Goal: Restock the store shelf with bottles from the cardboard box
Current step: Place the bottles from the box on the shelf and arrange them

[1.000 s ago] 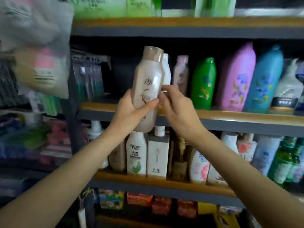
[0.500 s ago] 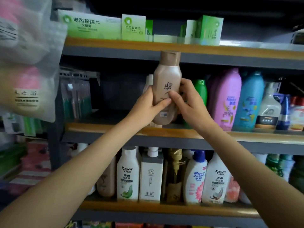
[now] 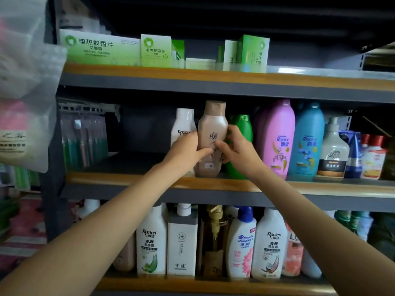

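- The tan bottle (image 3: 212, 133) stands upright near the front edge of the middle shelf (image 3: 119, 180), its base seemingly down on the board.
- The left hand (image 3: 184, 149) at its 9 o'clock and the right hand (image 3: 236, 149) at its 3 o'clock both clasp it, thumbs across the front.
- Placement looks nearly finished; letting go remains. The cardboard box is out of view.
- Smooth, glossy plastic, waisted body, flat-topped cap; a white bottle (image 3: 183, 124) and a green bottle (image 3: 240, 135) flank it.
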### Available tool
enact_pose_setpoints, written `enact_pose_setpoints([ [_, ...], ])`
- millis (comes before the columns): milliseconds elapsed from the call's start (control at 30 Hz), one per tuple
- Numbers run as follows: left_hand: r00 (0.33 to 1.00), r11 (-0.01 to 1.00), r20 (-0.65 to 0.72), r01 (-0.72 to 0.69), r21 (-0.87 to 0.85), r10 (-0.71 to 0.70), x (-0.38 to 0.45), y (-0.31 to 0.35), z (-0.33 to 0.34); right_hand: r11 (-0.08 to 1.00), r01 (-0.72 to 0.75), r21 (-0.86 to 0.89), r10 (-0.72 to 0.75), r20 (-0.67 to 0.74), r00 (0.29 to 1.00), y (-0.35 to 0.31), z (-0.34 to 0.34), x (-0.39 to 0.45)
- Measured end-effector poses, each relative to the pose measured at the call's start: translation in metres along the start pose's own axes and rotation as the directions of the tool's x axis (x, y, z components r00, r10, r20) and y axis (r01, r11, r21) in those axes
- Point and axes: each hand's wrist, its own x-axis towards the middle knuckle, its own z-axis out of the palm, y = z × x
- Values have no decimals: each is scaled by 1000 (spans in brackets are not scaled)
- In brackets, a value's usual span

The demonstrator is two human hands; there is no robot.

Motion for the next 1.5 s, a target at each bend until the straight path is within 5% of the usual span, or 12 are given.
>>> enact_pose_setpoints([
  [267, 997, 939, -71, 55, 340, -33, -4, 13, 4, 965, -203, -163, 206, 2, 979, -10, 6, 11],
  [400, 993, 919, 14, 106, 380, -120, -12, 8, 10, 940, -235, -246, 246, 14, 969, -11, 16, 6],
  [867, 1000, 918, -23, 8, 397, 1, -20, 7, 27, 899, -239, -367, 222, -89, 971, -14, 17, 0],
  [967, 979, 893, -165, -35, 450, 122, -32, 15, 24, 920, -149, -363, 94, -166, 982, -13, -3, -15],
  [1067, 871, 896, -312, -261, 360, 379, -51, 32, 34, 954, 12, -299, -62, -159, 985, -3, -31, -43],
  [1167, 797, 824, -236, -491, 283, 557, -79, 53, 79, 953, 62, -296, -89, -76, 993, 19, -63, -89],
  [1333, 818, 814, 54, -575, 75, 573, -146, 57, 203, 932, -199, -304, 227, 60, 972, 121, -116, -205],
  [1500, 786, 827, 321, -562, 16, 528, -179, 64, 299, 666, -374, -646, 647, 251, 720, 225, -133, -307],
])
